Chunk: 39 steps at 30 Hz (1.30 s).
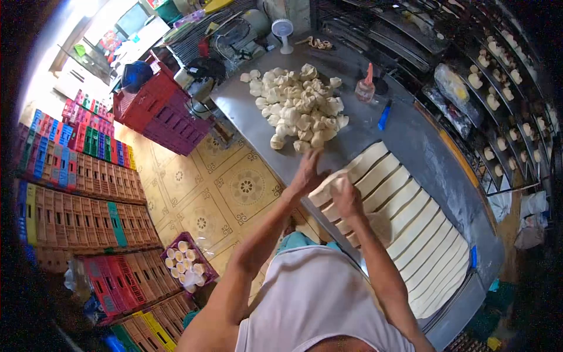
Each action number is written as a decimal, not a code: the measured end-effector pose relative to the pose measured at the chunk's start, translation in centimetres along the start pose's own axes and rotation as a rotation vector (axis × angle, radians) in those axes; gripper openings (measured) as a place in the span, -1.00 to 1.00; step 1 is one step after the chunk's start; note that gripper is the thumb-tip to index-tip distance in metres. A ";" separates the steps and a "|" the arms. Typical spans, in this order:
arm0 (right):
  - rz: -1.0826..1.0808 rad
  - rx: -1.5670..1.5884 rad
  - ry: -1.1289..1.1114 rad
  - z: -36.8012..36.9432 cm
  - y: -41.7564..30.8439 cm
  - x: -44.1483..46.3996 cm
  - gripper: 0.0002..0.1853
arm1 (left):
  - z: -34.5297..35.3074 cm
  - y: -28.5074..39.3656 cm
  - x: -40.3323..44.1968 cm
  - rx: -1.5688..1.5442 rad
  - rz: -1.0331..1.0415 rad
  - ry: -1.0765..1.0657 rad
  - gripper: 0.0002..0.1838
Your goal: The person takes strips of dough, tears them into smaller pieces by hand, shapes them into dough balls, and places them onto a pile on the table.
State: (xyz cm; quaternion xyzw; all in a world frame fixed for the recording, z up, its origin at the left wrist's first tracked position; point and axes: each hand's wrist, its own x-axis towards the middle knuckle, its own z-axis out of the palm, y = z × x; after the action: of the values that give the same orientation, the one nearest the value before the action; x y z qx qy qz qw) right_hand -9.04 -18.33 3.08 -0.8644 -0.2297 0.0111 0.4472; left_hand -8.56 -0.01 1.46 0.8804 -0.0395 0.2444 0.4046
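Observation:
Long pale dough strips (404, 220) lie side by side on the metal table, with dark gaps between several of them. At the end of the nearest strip, my right hand (348, 199) is closed on the dough (326, 186), its fingers pressed into it. My left hand (308, 172) is just beyond that end, fingers stretched out and thumb apart, at the near edge of a heap of dough pieces (299, 108). The fingertips are close to the lowest pieces; whether they touch one I cannot tell.
On the metal table (240, 108) are a small white fan (282, 32), a bottle with a red nozzle (365, 88) and a blue-handled tool (385, 115). Racks with dough pieces (492, 76) line the right side. Stacked crates (88, 214) and a crate of cups (187, 264) are at left.

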 end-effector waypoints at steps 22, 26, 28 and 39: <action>0.202 -0.197 -0.342 -0.2 4.3 -4.7 -0.73 | 7.4 3.5 -6.4 0.091 -0.612 -0.129 -0.56; -0.213 -0.004 -0.352 -2.0 -2.1 -2.9 -0.79 | 7.8 -3.8 -4.9 0.198 -0.594 -0.258 -0.63; -0.147 -0.094 -0.331 -1.6 -0.2 -1.4 -0.73 | 5.0 -1.5 -1.3 0.216 0.005 0.222 -0.44; 0.040 -0.217 -0.035 -2.3 4.5 -7.2 -0.48 | 6.5 3.2 -7.8 -0.082 -0.495 -0.604 -0.58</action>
State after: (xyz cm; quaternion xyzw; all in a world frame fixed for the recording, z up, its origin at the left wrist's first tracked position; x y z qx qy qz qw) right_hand -13.23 -25.27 -0.37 -0.9119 -0.2201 0.0104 0.3464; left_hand -13.70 -7.87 -3.51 0.8787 0.0470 -0.1326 0.4561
